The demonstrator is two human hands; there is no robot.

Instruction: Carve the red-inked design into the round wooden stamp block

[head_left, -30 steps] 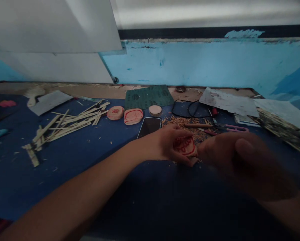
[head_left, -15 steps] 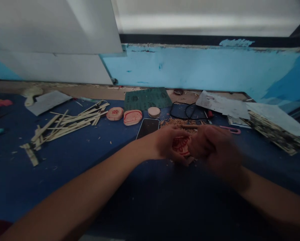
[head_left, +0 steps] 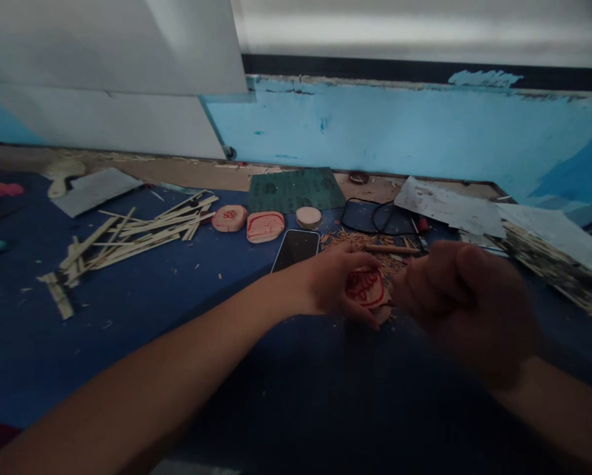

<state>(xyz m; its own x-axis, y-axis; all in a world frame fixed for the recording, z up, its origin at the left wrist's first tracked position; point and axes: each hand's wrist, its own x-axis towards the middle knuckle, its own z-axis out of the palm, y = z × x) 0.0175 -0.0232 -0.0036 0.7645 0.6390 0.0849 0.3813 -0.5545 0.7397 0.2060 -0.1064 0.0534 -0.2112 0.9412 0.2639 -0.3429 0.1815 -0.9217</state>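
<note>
A rounded wooden block (head_left: 364, 287) with red lines on its face is held in my left hand (head_left: 333, 280), thumb and fingers curved around its edges. Just right of the block, my right hand (head_left: 454, 290) is closed in a fist, somewhat blurred. From it a thin dark tip points at the block's right edge; it looks like a carving tool, its handle hidden by my fingers. Reddish wood shavings (head_left: 348, 239) lie behind the block. Among them rests a wooden-handled stick (head_left: 392, 250).
Left of my hands are a phone (head_left: 298, 247), two red-marked wooden blocks (head_left: 265, 227) and a plain round disc (head_left: 308, 217). Behind lies green sandpaper (head_left: 296, 191); a black cord (head_left: 370, 227) loops near papers (head_left: 449, 208). Thin wooden strips (head_left: 138, 234) are scattered at left.
My right hand has moved right, away from the block, and more of the red-marked face shows. My left hand keeps its hold; the view has shifted slightly.
</note>
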